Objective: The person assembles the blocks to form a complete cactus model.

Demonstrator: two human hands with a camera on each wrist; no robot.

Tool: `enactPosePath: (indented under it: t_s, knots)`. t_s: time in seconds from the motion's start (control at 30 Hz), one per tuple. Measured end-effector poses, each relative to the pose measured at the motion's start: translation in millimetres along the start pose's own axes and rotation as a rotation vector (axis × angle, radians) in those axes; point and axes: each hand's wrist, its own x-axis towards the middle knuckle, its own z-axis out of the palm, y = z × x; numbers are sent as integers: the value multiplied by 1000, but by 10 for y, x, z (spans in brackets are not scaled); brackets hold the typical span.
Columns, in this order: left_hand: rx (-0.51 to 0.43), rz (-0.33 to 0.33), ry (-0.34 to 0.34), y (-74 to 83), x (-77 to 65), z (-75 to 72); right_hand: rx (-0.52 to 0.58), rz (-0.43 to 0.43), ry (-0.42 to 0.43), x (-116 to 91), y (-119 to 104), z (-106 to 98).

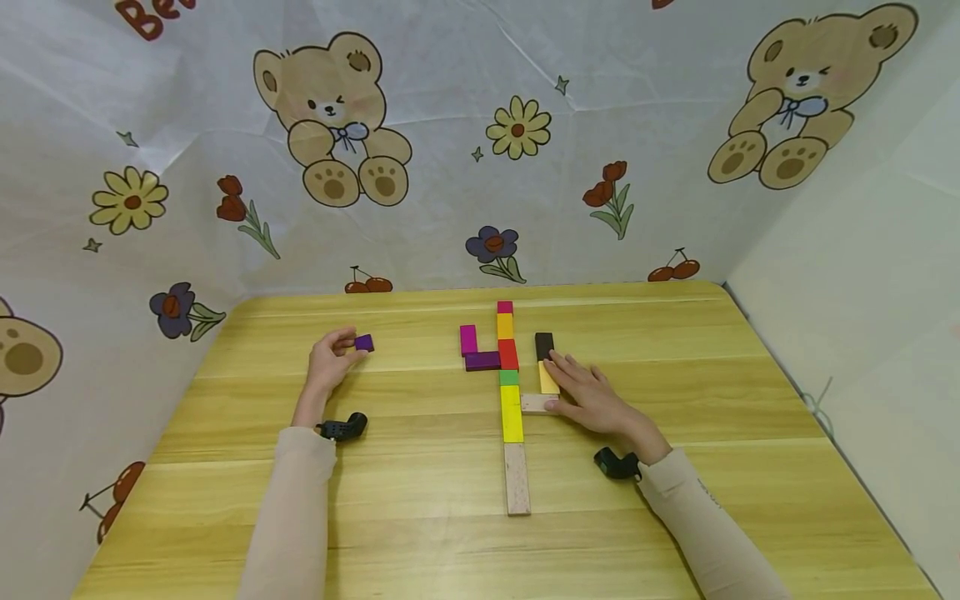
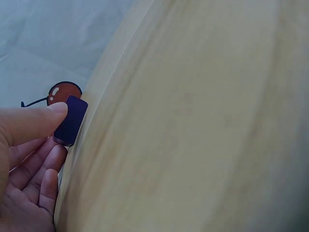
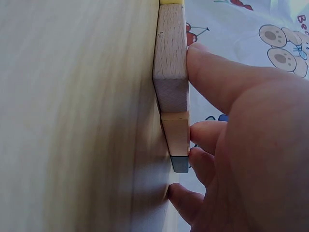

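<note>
On the left of the table, my left hand [image 1: 328, 362] pinches a small dark purple block [image 1: 364, 342] between thumb and fingers; the left wrist view shows the block [image 2: 72, 121] near the thumb tip. With fingers extended, my right hand [image 1: 592, 398] rests over a side branch of blocks. Its thumb is at the plain wooden block [image 1: 536, 403], and its fingertips lie at the pale yellow block [image 1: 548, 379] and the black block [image 1: 543, 344]. In the right wrist view, the wooden block [image 3: 171, 43] stands closest, with the thumb against its upper edge.
A column runs down the middle: crimson block [image 1: 505, 307], orange block [image 1: 505, 326], red block [image 1: 507, 354], green block [image 1: 509, 377], yellow block [image 1: 512, 414] and long wooden block [image 1: 517, 479]. Left of it sit a purple block [image 1: 482, 361] and a magenta block [image 1: 468, 339]. A bear-print sheet [image 1: 442, 192] hangs behind.
</note>
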Motion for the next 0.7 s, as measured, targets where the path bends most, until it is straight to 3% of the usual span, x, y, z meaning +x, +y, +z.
enactPosePath:
  t_s: [0.7]
  knots:
    - [78,-1,16,-23,7,33,-1,-6,5,7,21,19]
